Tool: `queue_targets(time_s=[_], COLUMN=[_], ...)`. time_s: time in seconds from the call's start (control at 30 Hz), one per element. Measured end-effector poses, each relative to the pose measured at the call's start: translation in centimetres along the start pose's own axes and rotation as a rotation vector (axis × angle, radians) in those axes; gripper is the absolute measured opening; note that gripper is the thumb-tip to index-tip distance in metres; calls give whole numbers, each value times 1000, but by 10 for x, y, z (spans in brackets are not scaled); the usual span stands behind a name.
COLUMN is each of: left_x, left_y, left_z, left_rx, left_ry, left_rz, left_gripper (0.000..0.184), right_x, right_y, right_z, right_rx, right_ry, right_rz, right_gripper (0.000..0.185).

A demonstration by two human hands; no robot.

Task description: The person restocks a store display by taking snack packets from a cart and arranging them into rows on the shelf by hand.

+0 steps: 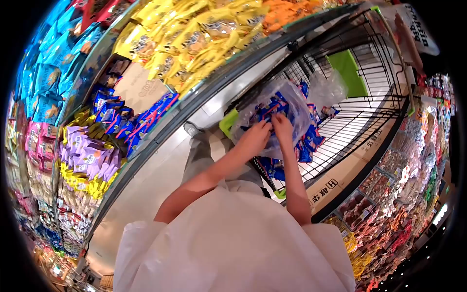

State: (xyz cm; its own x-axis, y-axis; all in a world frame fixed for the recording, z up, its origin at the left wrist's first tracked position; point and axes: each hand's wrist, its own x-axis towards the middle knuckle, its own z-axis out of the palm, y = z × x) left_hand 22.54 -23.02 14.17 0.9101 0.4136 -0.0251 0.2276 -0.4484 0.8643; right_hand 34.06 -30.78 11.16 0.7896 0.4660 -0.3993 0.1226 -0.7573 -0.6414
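Note:
Inside a shopping cart (389,92) sits a clear plastic bag (299,104) with several small blue-and-red snack packets (278,103) in it. My left hand (255,138) and my right hand (282,128) meet over the bag's opening, fingertips close together and bent in. Both look closed in a pinch among the packets, but what lies between the fingers is too small to make out. More blue packets (311,141) lie loose in the cart around the bag, on its wire floor.
A bin rim (160,131) runs along the left, holding yellow snack bags (194,41), blue packets (109,109) and purple packets (90,151). An empty-looking clear bag (327,88) and a green panel (348,73) are in the cart. Candy bins (379,185) line the right side.

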Motion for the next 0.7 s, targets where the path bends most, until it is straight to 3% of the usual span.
queue_targets(time_s=[0.03,0.1,0.13,0.17,0.23,0.27,0.3,0.4,0.43,0.47,0.5,0.53,0.6,0.67,0.7], left_x=[4,10,11,14,12,9,7,10,10,12,13,20,37,50,53], left_y=[-13,-32,-30,-30,-33,-34,-36,-46,-62,-78,-87,-75,-29,-7,-1], left_z=[14,25,22,17,12,10,9,11,19,25,30,24,7,8,10], left_rx=[6,564,572,507,452,405,357,203,214,-47,-310,-303,-966,-887,-803], left_ry=[-14,-402,-407,-527,-651,-523,-394,-311,-310,-317,-324,-335,-125,-100,-63], left_rz=[-4,-99,-102,-218,-341,-334,-325,-432,-435,-490,-539,-534,-923,-917,-921], left_gripper=[15,19,19,21,22,22,22,25,25,29,35,35,55,63,72], right_x=[25,61,77,86,90,100,107,135,137,137,124,110,69,31,10], right_y=[24,30,31,39,23,33,38,74,74,74,59,42,12,-9,-18], right_z=[20,38,50,53,45,51,55,75,75,74,60,44,14,-13,-25], right_rx=[-31,-48,-144,-134,-539,-595,-579,-621,-609,-414,-455,-496,-427,-369,-189], right_ry=[90,116,247,242,384,454,453,343,344,206,195,185,293,398,154], right_rz=[-141,-108,-87,-87,-159,-375,-375,-575,-576,-463,-477,-492,-528,-588,-480], right_gripper=[20,24,22,22,29,19,19,17,17,17,17,18,20,21,24])
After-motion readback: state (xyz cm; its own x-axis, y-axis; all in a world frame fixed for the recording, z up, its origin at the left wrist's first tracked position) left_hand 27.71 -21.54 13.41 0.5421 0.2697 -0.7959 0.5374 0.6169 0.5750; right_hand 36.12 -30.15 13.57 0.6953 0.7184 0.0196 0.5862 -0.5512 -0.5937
